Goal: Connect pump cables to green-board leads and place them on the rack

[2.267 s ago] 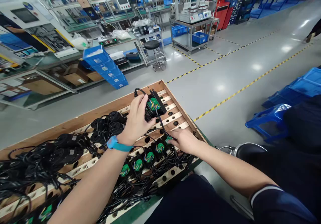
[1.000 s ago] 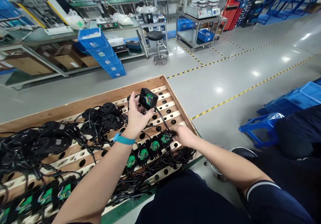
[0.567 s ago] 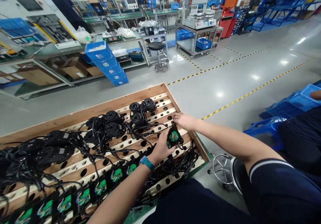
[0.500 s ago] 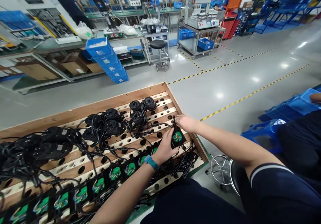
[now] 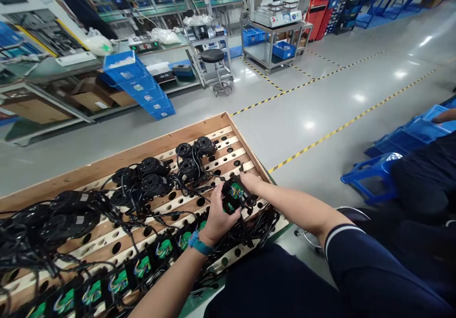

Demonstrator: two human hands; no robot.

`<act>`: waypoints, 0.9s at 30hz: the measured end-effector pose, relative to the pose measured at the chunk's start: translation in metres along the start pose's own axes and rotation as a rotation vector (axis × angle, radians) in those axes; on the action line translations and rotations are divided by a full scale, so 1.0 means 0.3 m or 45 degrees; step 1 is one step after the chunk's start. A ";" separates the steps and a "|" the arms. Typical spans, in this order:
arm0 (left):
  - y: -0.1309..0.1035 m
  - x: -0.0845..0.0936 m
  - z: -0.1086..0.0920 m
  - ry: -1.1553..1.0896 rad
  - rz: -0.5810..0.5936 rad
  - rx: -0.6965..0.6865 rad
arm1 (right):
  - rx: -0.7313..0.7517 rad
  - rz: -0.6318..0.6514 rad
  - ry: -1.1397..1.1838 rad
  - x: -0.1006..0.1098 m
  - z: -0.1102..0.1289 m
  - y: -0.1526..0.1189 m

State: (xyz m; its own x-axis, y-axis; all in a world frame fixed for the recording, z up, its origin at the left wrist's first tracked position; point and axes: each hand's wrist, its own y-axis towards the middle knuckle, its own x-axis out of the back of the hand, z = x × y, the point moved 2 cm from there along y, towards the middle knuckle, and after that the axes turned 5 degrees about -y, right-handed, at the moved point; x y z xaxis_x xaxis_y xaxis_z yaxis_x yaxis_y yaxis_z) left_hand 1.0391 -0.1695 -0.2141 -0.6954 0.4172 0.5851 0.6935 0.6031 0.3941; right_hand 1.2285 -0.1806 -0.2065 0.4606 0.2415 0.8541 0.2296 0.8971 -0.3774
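A black housing with a green circuit board and coloured wires [image 5: 235,190] is between my two hands, over the right end of the slatted wooden tray [image 5: 199,127]. My left hand [image 5: 219,216], with a blue watch band on its wrist, grips the housing's left side, thumb on the near edge. My right hand [image 5: 250,183] holds its right side; those fingertips are partly hidden. A row of similar open housings with green boards [image 5: 164,248] runs along the near side of the tray. Black cables [image 5: 261,227] lie bundled just below my right hand.
Round black fan-like units [image 5: 156,185] with tangled cables stand along the tray's far half. Beyond the tray are stacked blue bins [image 5: 137,87] and a black stool [image 5: 213,56]. At right are a blue plastic stool [image 5: 370,180] and another person's dark-clothed body [image 5: 420,189].
My right hand has come down against the housing's right side. The housing now looks lifted and tilted between both hands. The view has shifted slightly.
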 end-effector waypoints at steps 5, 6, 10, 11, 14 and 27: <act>-0.033 -0.029 -0.008 0.000 -0.013 -0.026 | 0.038 0.058 -0.064 0.023 0.003 -0.023; -0.039 -0.032 -0.005 -0.011 -0.001 -0.016 | 0.032 0.035 -0.081 0.044 -0.002 -0.025; -0.038 -0.057 0.019 -0.022 0.095 0.054 | 0.081 -0.225 -0.076 0.183 0.000 -0.054; -0.026 -0.069 0.023 -0.017 0.115 0.070 | 0.128 -0.315 -0.069 0.223 0.011 -0.070; 0.035 -0.119 0.023 0.010 0.174 0.098 | 0.243 -0.484 -0.114 0.316 0.062 -0.133; 0.041 -0.260 -0.058 0.509 0.785 0.103 | -0.106 -0.020 -0.496 0.151 0.030 -0.160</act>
State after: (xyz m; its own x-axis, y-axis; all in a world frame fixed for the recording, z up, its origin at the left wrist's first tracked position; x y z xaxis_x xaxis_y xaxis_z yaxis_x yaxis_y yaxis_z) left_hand 1.1051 -0.2064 -0.2427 -0.0518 0.4263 0.9031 0.9094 0.3939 -0.1337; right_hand 1.2306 -0.2094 -0.1463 0.1002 0.3644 0.9258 0.3102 0.8727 -0.3771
